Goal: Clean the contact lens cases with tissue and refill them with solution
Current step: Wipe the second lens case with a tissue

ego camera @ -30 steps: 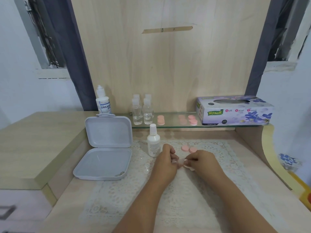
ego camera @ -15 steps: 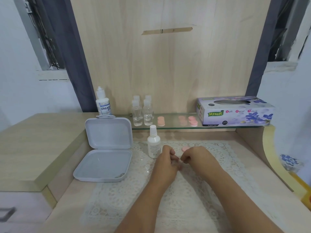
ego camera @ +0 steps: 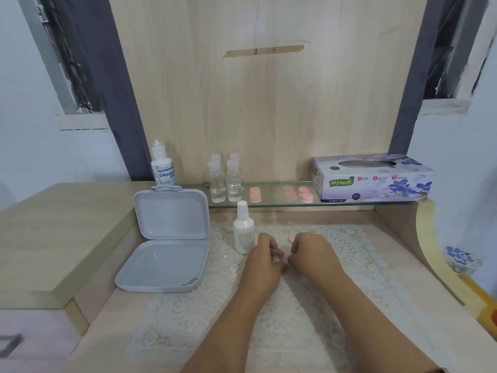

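While a white scrap of tissue showed between the fingers a second ago, both fists now hide it: the left hand (ego camera: 265,258) and right hand (ego camera: 309,251) curl knuckle to knuckle over the lace mat (ego camera: 349,278). What they pinch I cannot tell; probably a case being wiped. One pink case (ego camera: 291,237) peeks out just behind the right hand, beside the white bottle (ego camera: 243,228).

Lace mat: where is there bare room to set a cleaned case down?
The lace mat is bare right of the right hand, toward the desk's curved edge, and in front beside the forearms. It is crowded between the white bottle, left hand and pink case.
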Tool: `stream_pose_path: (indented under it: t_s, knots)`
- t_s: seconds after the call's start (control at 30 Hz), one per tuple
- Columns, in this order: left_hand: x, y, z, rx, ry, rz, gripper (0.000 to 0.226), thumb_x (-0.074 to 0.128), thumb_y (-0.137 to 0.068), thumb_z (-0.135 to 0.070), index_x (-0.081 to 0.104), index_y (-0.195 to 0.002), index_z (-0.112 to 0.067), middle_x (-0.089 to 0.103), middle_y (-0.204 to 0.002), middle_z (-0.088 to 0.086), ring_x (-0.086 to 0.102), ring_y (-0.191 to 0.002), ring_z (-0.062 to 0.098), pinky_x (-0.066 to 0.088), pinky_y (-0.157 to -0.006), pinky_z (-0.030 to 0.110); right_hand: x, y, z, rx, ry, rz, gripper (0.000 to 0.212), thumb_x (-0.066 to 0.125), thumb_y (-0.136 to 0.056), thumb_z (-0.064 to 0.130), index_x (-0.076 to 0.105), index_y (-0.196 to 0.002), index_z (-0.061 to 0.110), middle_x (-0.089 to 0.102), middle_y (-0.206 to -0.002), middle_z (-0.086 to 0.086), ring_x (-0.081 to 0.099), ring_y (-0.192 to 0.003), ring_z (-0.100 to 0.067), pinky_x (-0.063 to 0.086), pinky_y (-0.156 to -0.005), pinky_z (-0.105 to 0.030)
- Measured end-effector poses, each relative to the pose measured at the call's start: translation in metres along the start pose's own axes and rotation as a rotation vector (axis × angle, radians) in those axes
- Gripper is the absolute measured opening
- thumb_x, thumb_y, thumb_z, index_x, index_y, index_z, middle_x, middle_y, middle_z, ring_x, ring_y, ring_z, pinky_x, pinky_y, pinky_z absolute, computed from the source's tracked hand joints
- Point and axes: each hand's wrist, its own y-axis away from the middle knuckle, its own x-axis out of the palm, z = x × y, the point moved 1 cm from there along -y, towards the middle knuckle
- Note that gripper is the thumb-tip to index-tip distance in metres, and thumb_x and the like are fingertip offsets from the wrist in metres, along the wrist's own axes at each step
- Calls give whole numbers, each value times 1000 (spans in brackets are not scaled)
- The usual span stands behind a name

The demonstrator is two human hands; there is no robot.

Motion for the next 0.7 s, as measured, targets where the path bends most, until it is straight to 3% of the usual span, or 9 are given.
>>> stream_pose_path:
  t_s: [0.13, 0.27, 0.37, 0.5, 0.57, 0.7]
  knots:
    - [1, -3, 5, 38, -73, -16, 31, 60, -83, 0, 45, -89, -27, 60, -96, -2, 57, -89, 10, 49, -80, 25, 0, 18, -17, 40, -441, -93, 6, 66, -81, 10, 70, -81, 15, 64, -75, 8, 62, -69, -12, 52, -58, -26]
    - [0, -6, 7, 60, -84, -108, 21, 63, -86, -3, 63, -95, -21, 61, -102, -5, 54, -97, 9, 42, -83, 15, -5, 17, -35, 187, -1040, -142, 7, 73, -82, 14, 74, -76, 17, 72, -72, -3, 63, -64, -20, 51, -63, -34]
    - [0, -5, 2, 194, -105, -148, 19, 62, -85, -1, 69, -97, -14, 61, -99, -13, 54, -100, 10, 43, -88, 23, -4, 12, -41, 260, -1231, -171, 8, 69, -85, 10, 71, -80, 15, 71, -79, -14, 63, -65, -25, 52, -67, -41]
    - [0, -2, -2, 290, -1, -170, 20, 64, -83, 2, 72, -95, -11, 63, -98, -12, 57, -95, 1, 48, -85, 20, 2, 9, -39, 270, -1276, -39, 11, 64, -90, 10, 67, -100, 5, 72, -89, -21, 67, -74, -33, 54, -67, -39]
    - [1, -2, -3, 288, 34, -153, 20, 63, -84, 3, 73, -95, -11, 62, -99, -12, 58, -94, 0, 47, -84, 15, 2, 9, -34, 272, -1366, 72, 16, 59, -94, 12, 66, -101, -1, 73, -92, -20, 70, -84, -32, 57, -75, -38]
    - [1, 0, -5, 259, 58, -134, 21, 62, -86, 5, 74, -97, -8, 61, -98, -13, 58, -94, -2, 45, -81, 10, -4, 11, -29, 237, -1535, 310, 22, 55, -94, 10, 65, -105, -8, 72, -97, -22, 71, -87, -27, 60, -74, -30]
